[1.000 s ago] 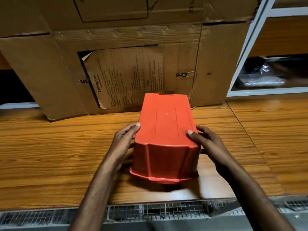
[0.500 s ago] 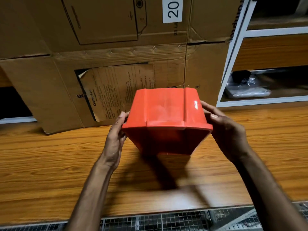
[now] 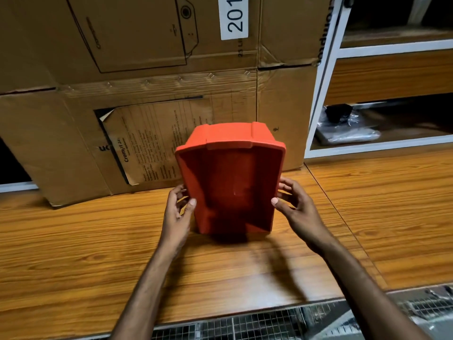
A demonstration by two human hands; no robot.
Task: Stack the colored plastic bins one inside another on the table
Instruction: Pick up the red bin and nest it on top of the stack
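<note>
A white label (image 3: 234, 18) reading "201" sits on the upper cardboard box (image 3: 137, 38). On the lower cardboard (image 3: 49, 143), a printed panel (image 3: 157, 143) begins "Cromp"; its small print is too fine to read. The red bin (image 3: 230, 187) is held tilted over the wood-grain table (image 3: 73, 241), its open side facing the camera. Whether its lower end touches the table cannot be told. The left hand (image 3: 177, 209) and right hand (image 3: 297, 209) grasp its side walls, thumbs on the rim. A white shelf (image 3: 323, 94) to the right holds a plastic-wrapped bundle (image 3: 348, 133). Wire mesh (image 3: 245, 325) runs below the table's near edge.
</note>
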